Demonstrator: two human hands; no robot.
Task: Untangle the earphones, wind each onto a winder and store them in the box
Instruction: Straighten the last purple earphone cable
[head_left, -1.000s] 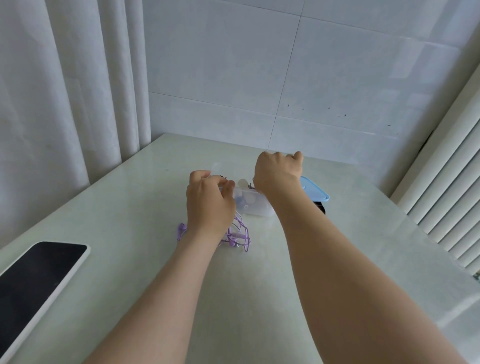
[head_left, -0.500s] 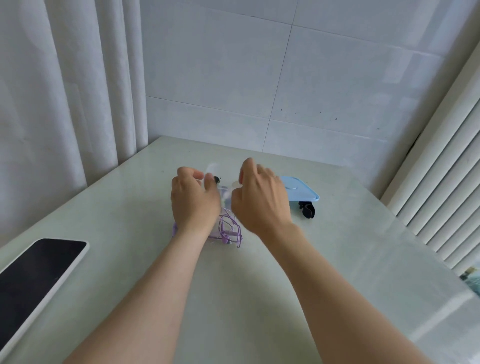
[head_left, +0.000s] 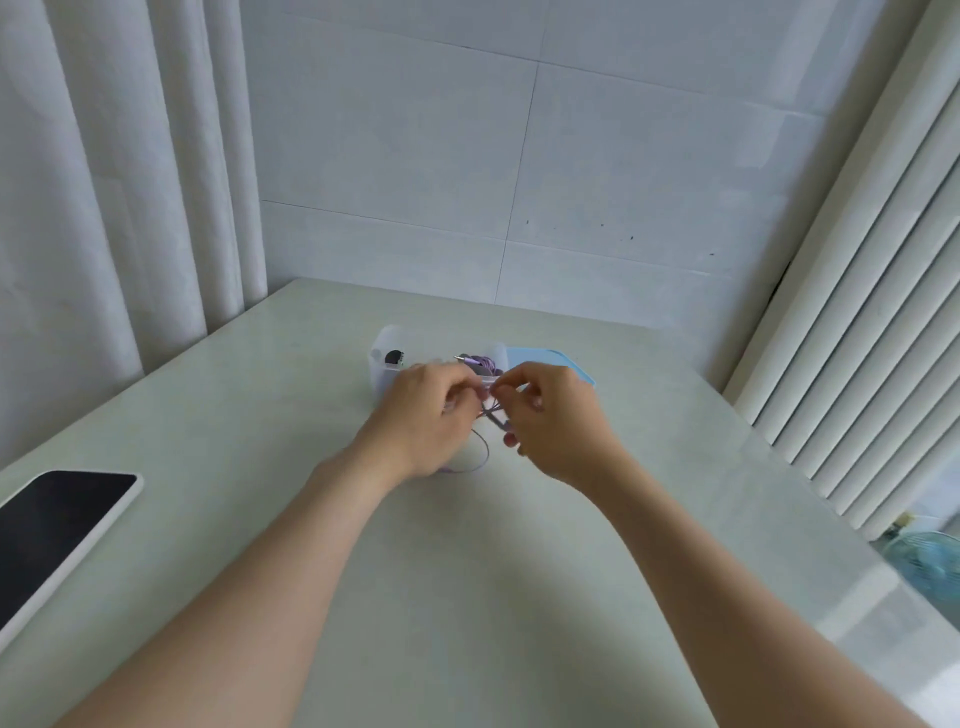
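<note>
Purple earphone cable (head_left: 486, 453) above the table (head_left: 467, 597), its loop trailing down | left hand (head_left: 431, 415) pinches cable | right hand (head_left: 558, 423) pinches cable | clear box (head_left: 382, 358) just behind hands, blue lid (head_left: 545, 358) at its right | phone (head_left: 57, 525) at left edge

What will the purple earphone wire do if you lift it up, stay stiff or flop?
Probably flop: the purple wire droops in a loose loop below the left hand and right hand pinching it. It looks thin, so likely very light. It could snag, since strands cross between the hands.
</note>
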